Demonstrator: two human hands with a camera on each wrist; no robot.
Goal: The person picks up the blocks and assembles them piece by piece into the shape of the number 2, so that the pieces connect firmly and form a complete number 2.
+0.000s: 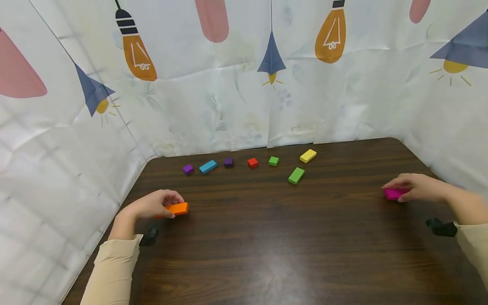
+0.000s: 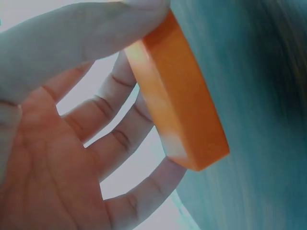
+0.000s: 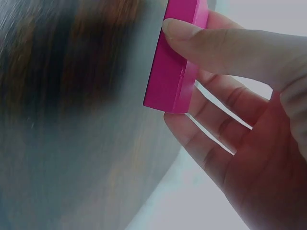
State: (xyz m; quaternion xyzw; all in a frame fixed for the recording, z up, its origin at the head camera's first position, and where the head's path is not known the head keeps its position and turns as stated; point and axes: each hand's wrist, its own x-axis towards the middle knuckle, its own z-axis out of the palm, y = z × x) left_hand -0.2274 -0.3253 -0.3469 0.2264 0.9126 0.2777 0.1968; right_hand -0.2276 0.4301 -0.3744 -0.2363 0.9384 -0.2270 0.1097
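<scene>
At the table's left side, my left hand pinches an orange rectangular block between thumb and fingers. The left wrist view shows the thumb across one end of this orange block, with fingers behind it. Over on the right, my right hand grips a magenta block. In the right wrist view the thumb presses one face of the magenta block and the fingers lie behind. Both blocks look held just above the dark wooden table; whether either touches it I cannot tell.
Along the table's far side lie a purple block, a blue block, a dark purple block, a red block, a small green block, a longer green block and a yellow block. A patterned curtain hangs behind.
</scene>
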